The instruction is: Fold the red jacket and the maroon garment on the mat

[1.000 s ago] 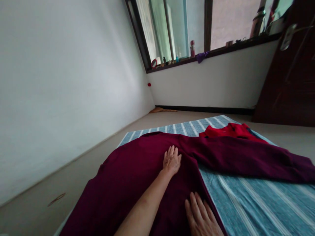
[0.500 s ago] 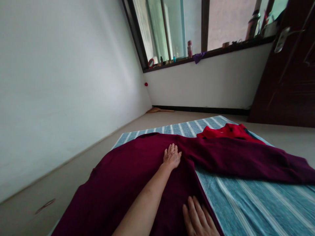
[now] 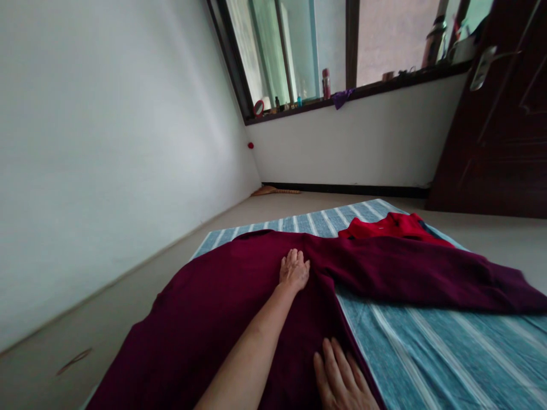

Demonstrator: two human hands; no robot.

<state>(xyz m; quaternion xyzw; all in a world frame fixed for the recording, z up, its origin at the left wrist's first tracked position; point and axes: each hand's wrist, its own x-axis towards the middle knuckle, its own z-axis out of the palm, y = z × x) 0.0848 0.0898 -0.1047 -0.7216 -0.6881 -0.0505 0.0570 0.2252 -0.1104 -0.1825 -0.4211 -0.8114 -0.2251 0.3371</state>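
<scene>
Head view is showing the left hand lying flat, fingers together, on the maroon garment covering the striped mat; right hand is pressing spread-fingered nearer its edge.

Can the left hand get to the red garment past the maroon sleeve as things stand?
Probably yes: left hand lies flat on the maroon garment; red garment lies just beyond the sleeve, nothing upright between.

Red garment lying on the striped blue mat, bottles lining the windowsill, dark door right.
</scene>
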